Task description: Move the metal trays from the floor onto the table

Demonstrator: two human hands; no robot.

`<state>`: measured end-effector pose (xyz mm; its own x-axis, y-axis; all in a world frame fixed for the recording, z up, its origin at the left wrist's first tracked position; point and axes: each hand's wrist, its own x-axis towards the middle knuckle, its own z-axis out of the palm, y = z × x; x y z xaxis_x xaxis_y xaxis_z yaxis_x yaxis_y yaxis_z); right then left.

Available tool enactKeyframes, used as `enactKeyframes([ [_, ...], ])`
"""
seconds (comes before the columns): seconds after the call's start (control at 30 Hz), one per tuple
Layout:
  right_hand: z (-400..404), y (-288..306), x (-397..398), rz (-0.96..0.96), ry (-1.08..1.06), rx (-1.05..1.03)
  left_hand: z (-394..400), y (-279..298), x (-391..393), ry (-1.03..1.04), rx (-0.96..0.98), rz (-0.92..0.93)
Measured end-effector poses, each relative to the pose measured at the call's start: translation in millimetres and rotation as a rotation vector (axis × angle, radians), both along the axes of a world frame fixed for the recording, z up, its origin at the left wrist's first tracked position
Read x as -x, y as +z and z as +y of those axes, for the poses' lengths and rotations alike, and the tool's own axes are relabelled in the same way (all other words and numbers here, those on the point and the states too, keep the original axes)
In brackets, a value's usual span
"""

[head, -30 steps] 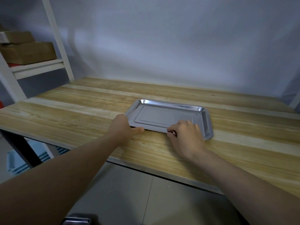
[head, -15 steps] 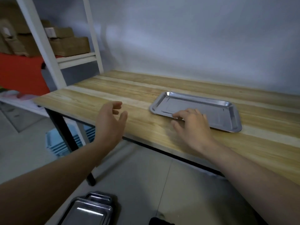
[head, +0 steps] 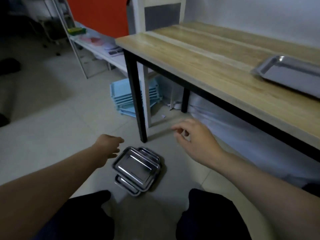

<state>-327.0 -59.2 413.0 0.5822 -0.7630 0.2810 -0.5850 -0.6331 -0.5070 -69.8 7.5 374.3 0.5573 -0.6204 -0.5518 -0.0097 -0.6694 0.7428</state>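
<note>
One metal tray (head: 287,73) is already up on the wooden table (head: 199,54). It sits near the right end, flat on the top, and part of it runs out of the picture. So that bit of the job looks done.

The rest is not done yet. A little pile of metal trays (head: 136,168) lies on the pale tiled floor (head: 52,129), close to the black table leg (head: 136,101). The trays are stacked a bit crooked, so edges of the lower ones poke out at the top and at the bottom. I think there are three or more in the pile, but I cannot count them for sure.

The person is bending down over the pile. Both hands are empty. The left hand (head: 108,147) reaches down with fingers loose and is just beside the left edge of the top tray, maybe almost touching it; I cannot tell if it does. The right hand (head: 194,139) hangs open in the air, higher up and off to the right, well apart from the pile.

The dark knees (head: 204,215) are close behind the trays.

So I would say the job is only started: one tray is up, and a whole pile is left on the floor.
</note>
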Motion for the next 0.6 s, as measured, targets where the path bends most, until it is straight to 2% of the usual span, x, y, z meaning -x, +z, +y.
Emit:
enactKeyframes([
  [0.2, -18.2, -101.2, -29.7, 0.090, -0.119, -0.419, 4.8, -76.6, -31.7, -0.032, -0.121, 0.012],
  [0.43, -42.2, -212.8, -59.6, 0.167, -0.307, -0.748, -0.3, -175.0, -53.3, 0.048, -0.197, 0.116],
  [0.6, -55.6, -285.4, -76.6, 0.170, -0.420, -0.895, -10.1, -238.7, -69.7, 0.091, -0.246, 0.145],
])
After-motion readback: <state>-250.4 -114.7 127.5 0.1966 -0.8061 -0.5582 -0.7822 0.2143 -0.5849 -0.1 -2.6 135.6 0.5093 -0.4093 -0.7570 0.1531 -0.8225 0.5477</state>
